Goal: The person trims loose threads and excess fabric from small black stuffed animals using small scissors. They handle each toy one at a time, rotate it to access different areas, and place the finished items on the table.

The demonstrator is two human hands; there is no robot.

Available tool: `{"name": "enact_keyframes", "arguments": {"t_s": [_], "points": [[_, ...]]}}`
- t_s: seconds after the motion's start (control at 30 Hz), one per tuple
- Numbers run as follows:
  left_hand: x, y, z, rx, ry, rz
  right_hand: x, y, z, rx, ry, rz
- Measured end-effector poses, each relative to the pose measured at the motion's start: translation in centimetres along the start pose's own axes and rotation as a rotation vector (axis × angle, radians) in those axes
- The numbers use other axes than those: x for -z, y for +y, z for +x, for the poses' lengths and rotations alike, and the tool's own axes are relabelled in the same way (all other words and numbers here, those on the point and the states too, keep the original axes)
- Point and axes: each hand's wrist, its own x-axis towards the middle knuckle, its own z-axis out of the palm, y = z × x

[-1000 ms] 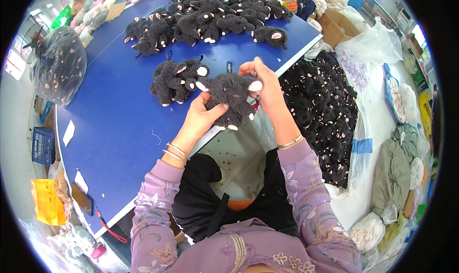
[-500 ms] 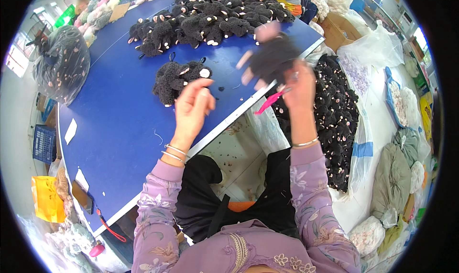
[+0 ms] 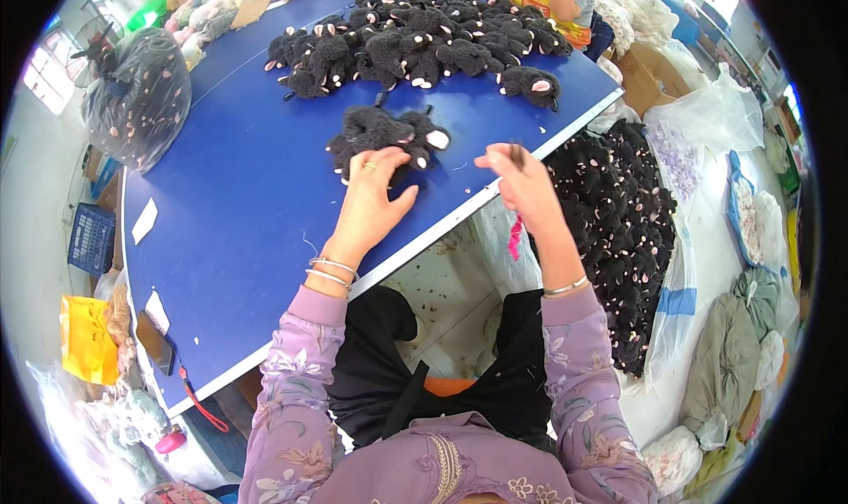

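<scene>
Two or so black fluffy plush toys [image 3: 371, 130] with pale pink-white ears and small black loops lie close together on the blue table. My left hand [image 3: 371, 199] is at their near edge, fingertips touching the black plush and thumb spread away from it. My right hand [image 3: 527, 195] is closed above the table's right edge. In it is a small dark tool [image 3: 517, 154], mostly hidden by the fingers, with a pink strip [image 3: 515, 237] hanging below. A single black plush toy [image 3: 530, 86] lies at the right end of the far pile.
A heap of black plush toys [image 3: 406, 40] covers the far part of the blue table [image 3: 238, 239]. Right of the table edge is a big open bag of black plush pieces [image 3: 614, 239]. A stuffed clear bag [image 3: 137, 98] stands at left. A phone [image 3: 155, 343] lies near the left corner.
The black plush toy in my right hand has been let go; one now lies by the far pile. My right hand came back nearer. My left hand moved onto the closer toys. The view shifted slightly.
</scene>
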Motion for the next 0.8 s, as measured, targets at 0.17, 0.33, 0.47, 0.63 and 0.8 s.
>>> {"name": "enact_keyframes", "arguments": {"t_s": [0.17,0.33,0.47,0.63,0.8], "points": [[-0.9,1.8,0.1,-0.155,-0.088,-0.172,-2.6,2.1,0.9,0.264,0.115,-0.268],[-1.0,1.0,0.1,-0.082,0.083,-0.086,-2.4,2.1,1.7,0.203,0.043,-0.213],[-1.2,-1.0,0.0,0.155,0.200,-0.086,-0.8,1.2,1.6,0.232,-0.074,0.048],[-1.2,0.9,-0.3,0.393,-0.255,-0.876,-0.5,1.0,1.1,0.242,-0.156,0.339],[-1.5,1.7,-0.7,0.443,-0.359,-1.178,-2.3,1.2,0.3,0.213,-0.178,0.245]]}}
